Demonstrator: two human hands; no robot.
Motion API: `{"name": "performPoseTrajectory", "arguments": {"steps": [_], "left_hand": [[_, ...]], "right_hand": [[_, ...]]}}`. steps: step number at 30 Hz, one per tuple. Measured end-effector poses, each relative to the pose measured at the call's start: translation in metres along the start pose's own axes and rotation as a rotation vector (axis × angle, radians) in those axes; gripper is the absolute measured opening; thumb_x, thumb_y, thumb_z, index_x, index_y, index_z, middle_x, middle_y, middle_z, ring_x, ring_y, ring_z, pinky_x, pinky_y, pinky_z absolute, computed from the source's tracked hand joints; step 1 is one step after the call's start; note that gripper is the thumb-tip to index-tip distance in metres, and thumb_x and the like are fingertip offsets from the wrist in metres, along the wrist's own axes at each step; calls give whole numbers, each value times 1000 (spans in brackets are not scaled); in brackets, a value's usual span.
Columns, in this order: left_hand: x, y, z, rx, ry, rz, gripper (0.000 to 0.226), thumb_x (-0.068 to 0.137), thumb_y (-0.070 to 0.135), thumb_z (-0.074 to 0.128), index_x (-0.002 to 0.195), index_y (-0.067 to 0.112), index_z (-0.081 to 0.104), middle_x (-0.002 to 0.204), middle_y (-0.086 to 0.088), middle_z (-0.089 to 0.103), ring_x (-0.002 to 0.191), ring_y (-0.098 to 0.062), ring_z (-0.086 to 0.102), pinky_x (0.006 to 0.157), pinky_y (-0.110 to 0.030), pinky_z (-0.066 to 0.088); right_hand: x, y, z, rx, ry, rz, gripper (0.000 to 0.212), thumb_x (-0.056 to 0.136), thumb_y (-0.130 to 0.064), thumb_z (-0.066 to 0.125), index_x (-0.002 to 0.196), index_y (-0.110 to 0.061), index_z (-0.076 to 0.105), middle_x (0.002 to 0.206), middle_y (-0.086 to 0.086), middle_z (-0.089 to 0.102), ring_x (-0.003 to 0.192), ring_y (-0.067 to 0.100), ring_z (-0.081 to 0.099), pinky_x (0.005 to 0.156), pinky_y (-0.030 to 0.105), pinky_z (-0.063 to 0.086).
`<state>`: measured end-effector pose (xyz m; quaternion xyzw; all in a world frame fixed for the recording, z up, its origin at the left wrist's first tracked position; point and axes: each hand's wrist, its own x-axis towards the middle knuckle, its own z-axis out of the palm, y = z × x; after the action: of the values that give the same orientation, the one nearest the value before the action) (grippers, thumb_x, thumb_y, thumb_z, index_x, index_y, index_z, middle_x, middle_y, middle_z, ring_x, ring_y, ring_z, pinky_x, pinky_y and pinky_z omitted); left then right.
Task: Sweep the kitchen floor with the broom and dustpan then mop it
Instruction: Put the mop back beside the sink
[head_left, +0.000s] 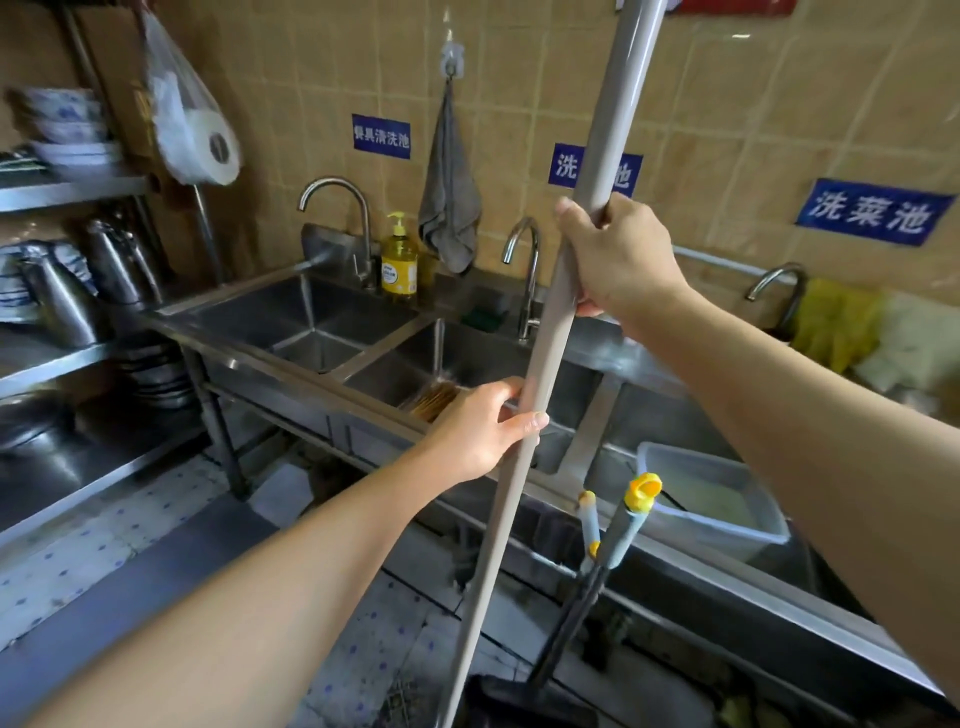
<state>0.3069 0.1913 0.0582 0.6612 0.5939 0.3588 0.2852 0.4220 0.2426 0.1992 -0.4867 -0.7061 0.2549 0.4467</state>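
The long grey plastic mop pole (524, 431) stands tilted before the steel sink counter (322, 374). Your left hand (478, 431) grasps it low, your right hand (618, 260) higher; probably keep both grips firm, guiding its hidden head across the floor.

Grey pole (540, 374) — both ends off-frame, its head unseen — left shelf (67, 187) blurred.

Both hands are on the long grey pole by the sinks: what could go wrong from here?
1. The grey pole, held by the left hand and right hand, may knock the middle faucet just beside it.
2. Its lower end could topple the yellow-capped handles leaning against the sink unit.
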Motion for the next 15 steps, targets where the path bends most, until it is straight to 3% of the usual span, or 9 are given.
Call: {"name": "performPoseTrajectory", "arguments": {"steps": [15], "left_hand": [[-35, 60, 84, 19, 91, -94, 22, 93, 37, 55, 109, 22, 57, 99, 3, 69, 95, -13, 66, 89, -37, 54]], "right_hand": [[-34, 45, -87, 75, -151, -91, 34, 94, -47, 49, 97, -13, 50, 96, 10, 63, 86, 27, 66, 76, 46, 58]]}}
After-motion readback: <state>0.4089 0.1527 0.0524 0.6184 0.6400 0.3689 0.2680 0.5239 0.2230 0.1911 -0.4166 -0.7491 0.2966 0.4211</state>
